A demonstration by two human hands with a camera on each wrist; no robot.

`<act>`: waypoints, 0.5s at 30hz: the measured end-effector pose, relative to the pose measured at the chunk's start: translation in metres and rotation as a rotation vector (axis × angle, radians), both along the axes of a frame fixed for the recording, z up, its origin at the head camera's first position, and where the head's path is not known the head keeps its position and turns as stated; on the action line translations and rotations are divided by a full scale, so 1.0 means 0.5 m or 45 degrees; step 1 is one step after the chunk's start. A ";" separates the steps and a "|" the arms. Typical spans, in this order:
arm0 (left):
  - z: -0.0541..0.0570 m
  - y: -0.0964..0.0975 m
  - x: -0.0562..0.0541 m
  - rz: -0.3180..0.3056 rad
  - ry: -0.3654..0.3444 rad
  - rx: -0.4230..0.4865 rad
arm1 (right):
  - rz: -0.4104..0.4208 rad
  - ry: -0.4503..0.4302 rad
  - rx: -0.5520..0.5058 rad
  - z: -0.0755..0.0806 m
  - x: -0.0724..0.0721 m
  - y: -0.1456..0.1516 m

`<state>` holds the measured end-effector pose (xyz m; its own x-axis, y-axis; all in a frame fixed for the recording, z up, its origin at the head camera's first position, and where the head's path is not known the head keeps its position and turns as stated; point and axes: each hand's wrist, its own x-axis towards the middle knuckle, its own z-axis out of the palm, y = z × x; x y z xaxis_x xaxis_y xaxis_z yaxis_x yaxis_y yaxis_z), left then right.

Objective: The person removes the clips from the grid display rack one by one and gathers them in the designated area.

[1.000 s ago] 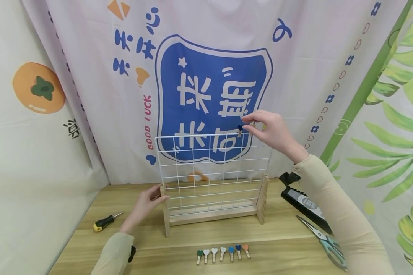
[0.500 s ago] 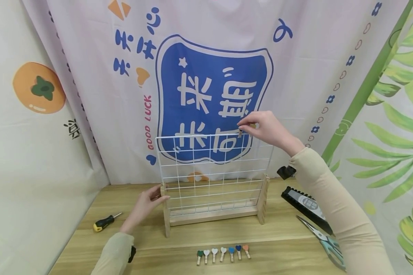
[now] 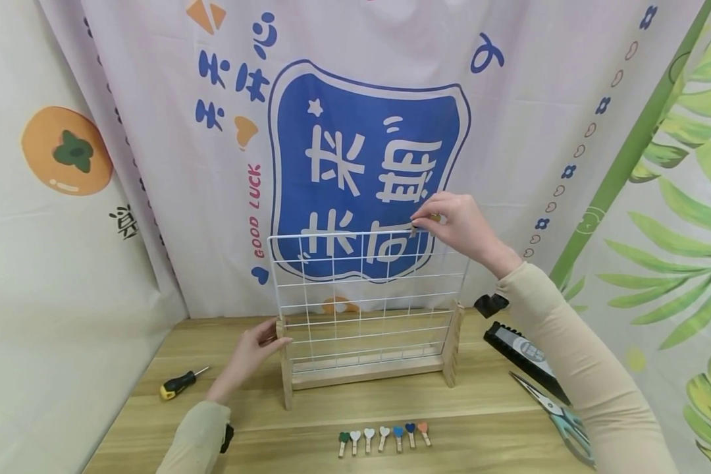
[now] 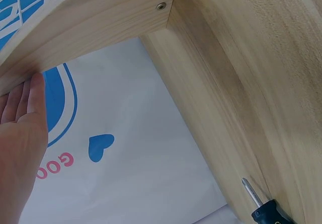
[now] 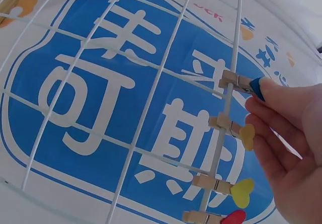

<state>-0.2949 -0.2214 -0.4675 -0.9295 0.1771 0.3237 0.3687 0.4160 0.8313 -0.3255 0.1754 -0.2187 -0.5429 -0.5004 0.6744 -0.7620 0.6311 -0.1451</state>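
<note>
A white wire grid (image 3: 361, 287) stands upright in a wooden base (image 3: 367, 372). At its top bar, my right hand (image 3: 459, 224) pinches the dark blue heart of a small clothespin (image 5: 243, 81) between thumb and fingertips. The clothespin's wooden jaws straddle the top wire in the right wrist view; the head view shows it mostly covered by the fingers. Beside it on the same wire sit two yellow-heart clothespins (image 5: 229, 127) and a red-heart clothespin (image 5: 214, 217). My left hand (image 3: 256, 347) grips the base's left wooden post (image 3: 286, 372), thumb in front and fingers behind.
Several heart clothespins (image 3: 383, 438), green, white, blue and orange, lie in a row in front of the rack. A screwdriver (image 3: 180, 384) lies at left. Teal-handled scissors (image 3: 559, 415) and a black-and-grey case (image 3: 527, 359) lie at right. A printed curtain (image 3: 213, 217) hangs behind.
My right hand has shifted slightly left and its fingers have come over the blue heart, which showed a second ago. The left hand and the rack have stayed in place.
</note>
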 end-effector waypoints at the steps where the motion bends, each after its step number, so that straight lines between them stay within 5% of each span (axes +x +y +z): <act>1: -0.001 0.000 0.000 0.001 -0.001 0.003 | -0.004 0.010 -0.011 -0.001 0.001 0.000; 10: -0.003 -0.003 -0.002 -0.003 0.004 0.012 | -0.007 0.108 -0.128 -0.003 0.016 0.009; 15: -0.002 -0.003 -0.001 -0.006 0.002 0.010 | 0.001 0.106 -0.137 -0.033 0.043 0.017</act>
<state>-0.2956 -0.2228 -0.4683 -0.9281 0.1788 0.3267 0.3721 0.4081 0.8337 -0.3039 0.1837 -0.2350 -0.4824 -0.4234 0.7668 -0.7748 0.6146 -0.1480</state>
